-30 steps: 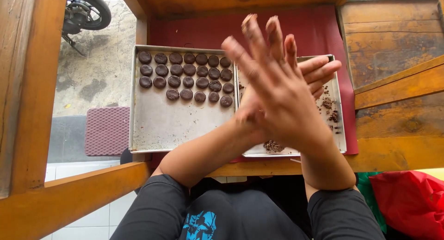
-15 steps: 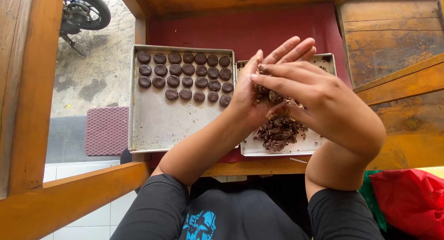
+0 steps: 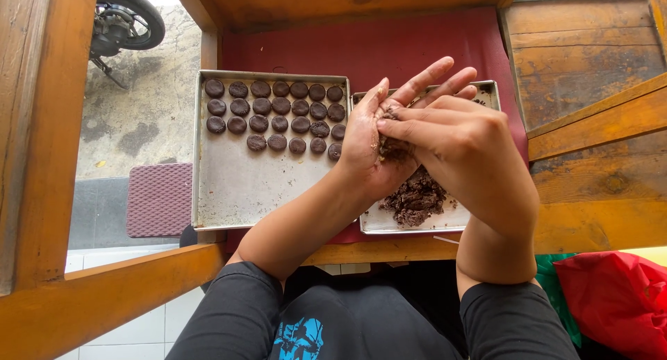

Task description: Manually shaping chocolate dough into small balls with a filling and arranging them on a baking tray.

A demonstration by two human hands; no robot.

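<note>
Pressing a small lump of dark chocolate dough (image 3: 394,149) into the cupped left hand (image 3: 375,148), a seated person works it with the fingertips of the right hand (image 3: 462,148), which curl down onto the lump in a pinching grip while the left palm lies open beneath it, fingers spread upward. The lump sits between the two hands, held above the smaller metal tray (image 3: 486,90), where a loose, crumbly heap of the same dough (image 3: 415,199) lies near the front edge. Just beside it, to the left, a larger baking tray (image 3: 236,193) carries rows of shaped dark rounds (image 3: 278,113) across its far half, the near half bare. Both trays rest on a dark red mat (image 3: 417,47) over a wooden table (image 3: 590,68), with a red bag (image 3: 615,297) below at the right and a motorcycle wheel (image 3: 132,20) on the pavement beyond. The dough looks dry and crumbly, so bits could break off and fall past the tray's front rim onto the lap; sticky palms may also pull the piece apart. The smaller tray's front edge appears to sit close to the table's edge, and a knock from a forearm could tip it.
</note>
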